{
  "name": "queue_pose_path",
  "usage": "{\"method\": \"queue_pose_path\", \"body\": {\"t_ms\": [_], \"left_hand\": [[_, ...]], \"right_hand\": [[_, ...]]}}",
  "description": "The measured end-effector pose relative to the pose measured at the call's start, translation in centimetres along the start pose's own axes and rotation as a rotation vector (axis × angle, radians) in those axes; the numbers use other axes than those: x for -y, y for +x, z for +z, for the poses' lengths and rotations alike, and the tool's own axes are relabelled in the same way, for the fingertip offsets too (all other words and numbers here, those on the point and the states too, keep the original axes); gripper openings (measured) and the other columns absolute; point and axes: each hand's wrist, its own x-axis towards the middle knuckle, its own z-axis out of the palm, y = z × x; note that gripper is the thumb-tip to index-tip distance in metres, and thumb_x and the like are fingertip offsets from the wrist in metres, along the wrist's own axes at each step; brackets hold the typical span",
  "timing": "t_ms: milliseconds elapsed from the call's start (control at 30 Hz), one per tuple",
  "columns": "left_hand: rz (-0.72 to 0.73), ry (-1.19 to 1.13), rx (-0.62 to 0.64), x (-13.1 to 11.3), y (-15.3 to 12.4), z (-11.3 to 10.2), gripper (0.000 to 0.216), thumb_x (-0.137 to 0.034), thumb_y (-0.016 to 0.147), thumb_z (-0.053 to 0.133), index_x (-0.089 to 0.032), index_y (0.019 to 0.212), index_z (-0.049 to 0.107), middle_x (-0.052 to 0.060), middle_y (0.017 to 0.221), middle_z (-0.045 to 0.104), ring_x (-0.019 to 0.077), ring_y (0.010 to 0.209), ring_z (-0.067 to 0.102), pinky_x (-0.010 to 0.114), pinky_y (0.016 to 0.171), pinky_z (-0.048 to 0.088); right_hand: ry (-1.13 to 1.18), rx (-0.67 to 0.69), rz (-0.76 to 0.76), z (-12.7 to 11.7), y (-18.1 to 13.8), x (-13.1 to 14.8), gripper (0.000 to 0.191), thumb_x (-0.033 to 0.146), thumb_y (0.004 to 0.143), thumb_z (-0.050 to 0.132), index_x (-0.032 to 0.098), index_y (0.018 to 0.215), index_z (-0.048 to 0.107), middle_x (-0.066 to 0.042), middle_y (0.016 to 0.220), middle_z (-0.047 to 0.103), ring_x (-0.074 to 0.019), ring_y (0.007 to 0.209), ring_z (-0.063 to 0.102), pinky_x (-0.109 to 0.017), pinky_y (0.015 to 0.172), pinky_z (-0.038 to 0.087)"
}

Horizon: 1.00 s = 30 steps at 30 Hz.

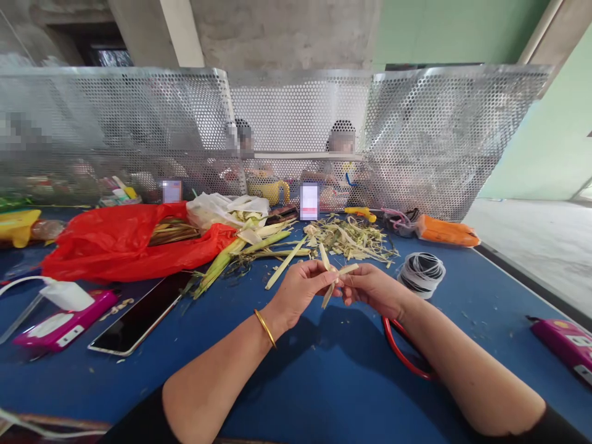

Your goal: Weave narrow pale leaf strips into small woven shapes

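My left hand (298, 290) and my right hand (372, 288) meet above the blue table (324, 370), both pinching thin pale palm-leaf strips (335, 274) that cross between the fingertips. A gold bangle (264, 327) circles my left wrist. Long green and yellow leaf stalks (245, 250) lie just beyond my hands. Behind them sits a heap of leaf trimmings (351, 237).
A red plastic bag (115, 243) with stalks and a white bag (222, 209) lie at back left. A phone (139, 317) and pink devices (60, 324) (562, 339) rest on the table. A coil of bands (422, 271), red-handled scissors (400, 351), and an orange tool (444, 231) sit right. People sit behind a perforated metal screen (416, 135).
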Motion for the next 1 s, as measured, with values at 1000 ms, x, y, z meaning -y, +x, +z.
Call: {"method": "queue_pose_path", "body": {"t_ms": [1000], "left_hand": [[0.110,0.271,0.242,0.5,0.3,-0.7,0.013,-0.028,0.077,0.064,-0.015,0.076,0.063,0.001,0.071,0.066,0.0120,0.064,0.063,0.023,0.065,0.047]], "right_hand": [[-0.383,-0.129,-0.182,-0.7,0.1,0.9,0.019,0.033,0.071,0.065,0.018,0.062,0.057,0.005,0.049,0.052,-0.0093,0.047,0.046,-0.021,0.048,0.035]]}}
